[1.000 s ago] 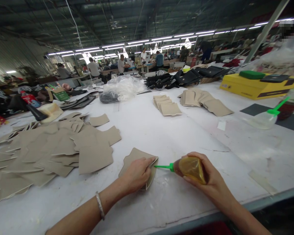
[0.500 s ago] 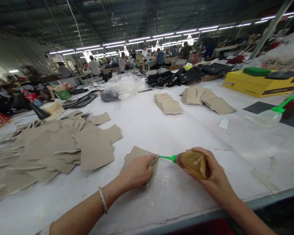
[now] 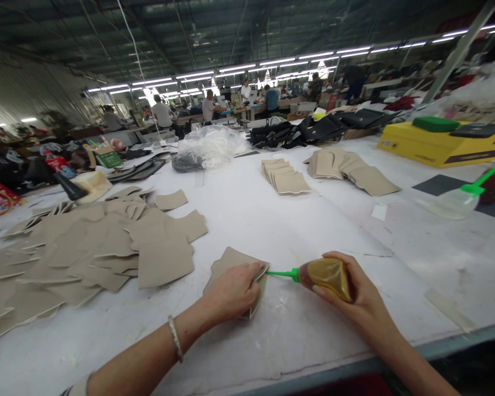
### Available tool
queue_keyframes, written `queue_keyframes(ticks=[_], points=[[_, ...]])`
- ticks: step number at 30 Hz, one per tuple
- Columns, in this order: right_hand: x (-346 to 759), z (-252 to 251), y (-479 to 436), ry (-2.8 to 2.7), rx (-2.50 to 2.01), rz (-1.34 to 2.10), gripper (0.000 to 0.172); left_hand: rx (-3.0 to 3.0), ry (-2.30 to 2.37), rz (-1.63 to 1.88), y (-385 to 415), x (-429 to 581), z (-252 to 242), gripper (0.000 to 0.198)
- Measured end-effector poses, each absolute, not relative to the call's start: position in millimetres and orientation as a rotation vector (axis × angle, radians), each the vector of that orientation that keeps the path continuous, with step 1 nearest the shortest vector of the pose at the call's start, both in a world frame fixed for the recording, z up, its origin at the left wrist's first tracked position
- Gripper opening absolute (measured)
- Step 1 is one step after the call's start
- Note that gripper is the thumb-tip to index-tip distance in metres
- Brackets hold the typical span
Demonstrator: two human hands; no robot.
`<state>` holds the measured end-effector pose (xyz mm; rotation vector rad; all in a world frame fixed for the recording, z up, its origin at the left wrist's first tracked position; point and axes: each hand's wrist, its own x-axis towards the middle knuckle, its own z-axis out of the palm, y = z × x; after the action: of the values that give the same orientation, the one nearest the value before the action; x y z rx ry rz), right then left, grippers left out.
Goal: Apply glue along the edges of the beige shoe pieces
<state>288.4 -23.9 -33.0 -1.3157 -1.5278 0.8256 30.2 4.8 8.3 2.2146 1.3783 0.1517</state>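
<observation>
My left hand point(image 3: 234, 291) presses on a beige piece point(image 3: 226, 265) of leather-like sheet lying on the white table point(image 3: 247, 214). Its fingers are bent around the piece near the right corner, where an edge is lifted or folded; the underside is partly hidden. In my right hand point(image 3: 361, 297) is a soft squeeze bottle point(image 3: 325, 278) with amber liquid inside, held tilted almost level. The bottle's thin green nozzle point(image 3: 282, 273) points left, its tip at the edge of the piece beside my left fingertips.
A loose heap of beige pieces point(image 3: 103, 247) spreads over the left. Fanned stacks point(image 3: 286, 177) lie at the back, with black goods point(image 3: 322, 127) and a plastic bag point(image 3: 214, 144) beyond. A second squeeze bottle point(image 3: 457, 202) and a yellow box point(image 3: 441, 144) are at right.
The nozzle tip has shifted slightly down along the edge of the piece, and the bottle has lowered a little. My left hand stays on the piece. The view has moved slightly.
</observation>
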Motion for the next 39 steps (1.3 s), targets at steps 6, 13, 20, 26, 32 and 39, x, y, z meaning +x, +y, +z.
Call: queue_keyframes(ticks=[6,13,20,26,32,39], points=[[288,-32,-28,-1.471,-1.295,0.957,0.051,2.224,1.377,0.176,5,30,4,0.051],[288,-36,-29,-1.465,-1.326,0.916,0.051,2.222,1.379,0.168,3,30,3,0.05],[285,-35,-28,-1.439,-1.307,0.905,0.05,2.225,1.388,0.173,3,30,5,0.05],[283,-36,-35,-1.45,-1.303,0.957,0.051,2.222,1.399,0.173,4,29,2,0.051],[280,-36,-31,-1.428,-1.295,0.975,0.05,2.222,1.394,0.193,3,28,0,0.052],[274,-33,-46,-1.441,-1.312,0.988,0.05,2.216,1.412,0.181,2,27,-1,0.052]])
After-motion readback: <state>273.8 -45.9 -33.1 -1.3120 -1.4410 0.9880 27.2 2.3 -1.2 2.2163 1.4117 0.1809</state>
